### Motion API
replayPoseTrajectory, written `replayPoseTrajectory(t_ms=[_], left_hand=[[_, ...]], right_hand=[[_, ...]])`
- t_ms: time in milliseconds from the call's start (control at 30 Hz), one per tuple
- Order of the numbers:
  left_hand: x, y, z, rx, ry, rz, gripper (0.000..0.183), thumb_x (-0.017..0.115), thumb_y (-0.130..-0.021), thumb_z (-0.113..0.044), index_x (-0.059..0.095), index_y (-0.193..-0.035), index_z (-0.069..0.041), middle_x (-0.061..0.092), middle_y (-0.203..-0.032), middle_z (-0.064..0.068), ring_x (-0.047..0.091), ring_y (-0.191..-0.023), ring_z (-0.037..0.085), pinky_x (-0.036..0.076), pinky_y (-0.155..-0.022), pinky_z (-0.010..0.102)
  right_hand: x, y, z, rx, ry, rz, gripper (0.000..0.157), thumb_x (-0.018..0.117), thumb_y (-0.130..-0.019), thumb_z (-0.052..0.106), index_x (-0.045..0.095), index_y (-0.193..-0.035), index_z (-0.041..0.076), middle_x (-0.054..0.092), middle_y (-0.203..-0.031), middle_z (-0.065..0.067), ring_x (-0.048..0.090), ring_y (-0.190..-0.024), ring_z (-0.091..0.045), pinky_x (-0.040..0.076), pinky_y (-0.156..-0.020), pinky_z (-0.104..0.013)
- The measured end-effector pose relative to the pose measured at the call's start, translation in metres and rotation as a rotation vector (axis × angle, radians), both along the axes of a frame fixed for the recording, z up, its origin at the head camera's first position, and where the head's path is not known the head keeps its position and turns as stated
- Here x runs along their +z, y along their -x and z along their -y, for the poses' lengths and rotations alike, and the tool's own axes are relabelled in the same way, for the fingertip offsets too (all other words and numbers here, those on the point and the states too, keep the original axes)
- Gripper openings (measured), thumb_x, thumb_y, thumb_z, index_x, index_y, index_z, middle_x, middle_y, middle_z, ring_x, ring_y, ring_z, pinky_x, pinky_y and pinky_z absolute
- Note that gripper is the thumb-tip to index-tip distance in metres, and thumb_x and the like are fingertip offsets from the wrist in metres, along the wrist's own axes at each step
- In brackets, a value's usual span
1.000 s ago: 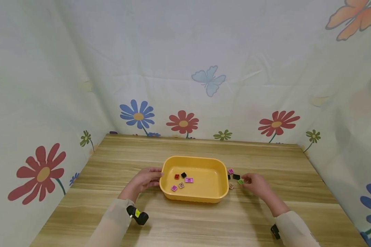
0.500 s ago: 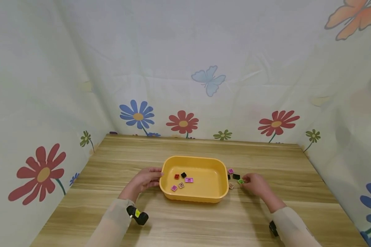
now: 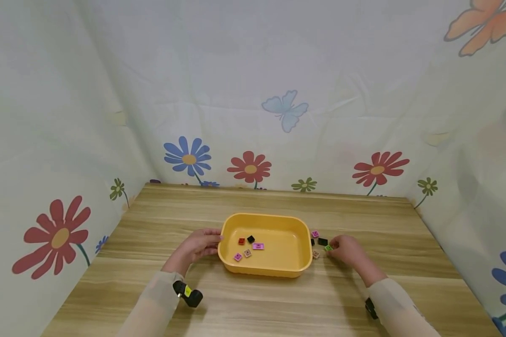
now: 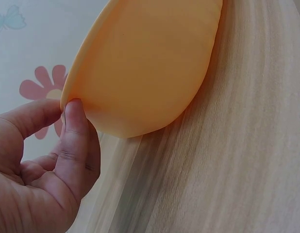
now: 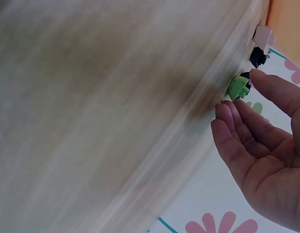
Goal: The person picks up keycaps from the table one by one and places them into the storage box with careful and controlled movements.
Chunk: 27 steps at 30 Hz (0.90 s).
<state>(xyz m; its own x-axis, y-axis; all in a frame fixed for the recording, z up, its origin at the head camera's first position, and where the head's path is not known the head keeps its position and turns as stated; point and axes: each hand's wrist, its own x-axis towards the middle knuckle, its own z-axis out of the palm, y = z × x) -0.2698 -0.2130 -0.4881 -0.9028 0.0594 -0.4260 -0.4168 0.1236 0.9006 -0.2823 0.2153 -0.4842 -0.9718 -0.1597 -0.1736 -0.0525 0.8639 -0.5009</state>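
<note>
A yellow plastic tray (image 3: pixel 274 271) sits on the wooden table. My left hand (image 3: pixel 200 244) pinches its left end wall between thumb and fingers (image 4: pixel 72 145). Several small toy bricks lie in the tray's left half: a red one (image 3: pixel 241 241), a black one (image 3: pixel 250 239), a long pink one (image 3: pixel 258 246), a small pink one (image 3: pixel 238 257) and a beige one (image 3: pixel 247 253). Just right of the tray, my right hand (image 3: pixel 347 250) has its thumb and curled fingertips on opposite sides of a green toy brick (image 5: pixel 239 87), low at the table surface.
Beside the tray's right end lie a pink brick (image 3: pixel 315 233), a black brick (image 3: pixel 322 242), another black brick (image 3: pixel 313 242) partly hidden by the rim, and a beige brick (image 3: pixel 316 254). A flower-printed curtain (image 3: pixel 333 150) stands behind the table and along both sides.
My right hand has edged slightly left, closer around the green brick, and its forearm has shifted a little. The left hand, the tray and the other bricks stay in place.
</note>
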Motion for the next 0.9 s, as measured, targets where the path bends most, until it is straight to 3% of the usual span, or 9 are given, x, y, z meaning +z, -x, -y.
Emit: replayPoseTrajectory(t_ms=[400,900], left_hand=[[-0.0009,0.0019,0.0003,0.020,0.016,0.025,0.042,0.065,-0.099,-0.010,0.057,-0.136,0.007,0.073,-0.107,0.012,0.066,-0.078,0.013,0.061,-0.068,0.021],[0.0014,-0.0005,0.0000,-0.002,0.001,0.010,0.044,0.064,-0.099,-0.009,0.055,-0.138,0.008,0.073,-0.106,0.012,0.067,-0.080,0.012,0.060,-0.067,0.020]], right_hand=[[-0.0007,0.0027,0.0010,0.013,-0.016,-0.024,0.028,0.075,-0.088,0.008,0.070,-0.107,-0.012,0.073,-0.098,-0.021,0.066,-0.086,-0.024,0.060,-0.081,-0.043],[-0.0009,0.0049,0.0022,0.032,-0.046,-0.040,0.025,0.074,-0.087,0.003,0.071,-0.106,-0.013,0.073,-0.097,-0.021,0.068,-0.085,-0.026,0.060,-0.082,-0.044]])
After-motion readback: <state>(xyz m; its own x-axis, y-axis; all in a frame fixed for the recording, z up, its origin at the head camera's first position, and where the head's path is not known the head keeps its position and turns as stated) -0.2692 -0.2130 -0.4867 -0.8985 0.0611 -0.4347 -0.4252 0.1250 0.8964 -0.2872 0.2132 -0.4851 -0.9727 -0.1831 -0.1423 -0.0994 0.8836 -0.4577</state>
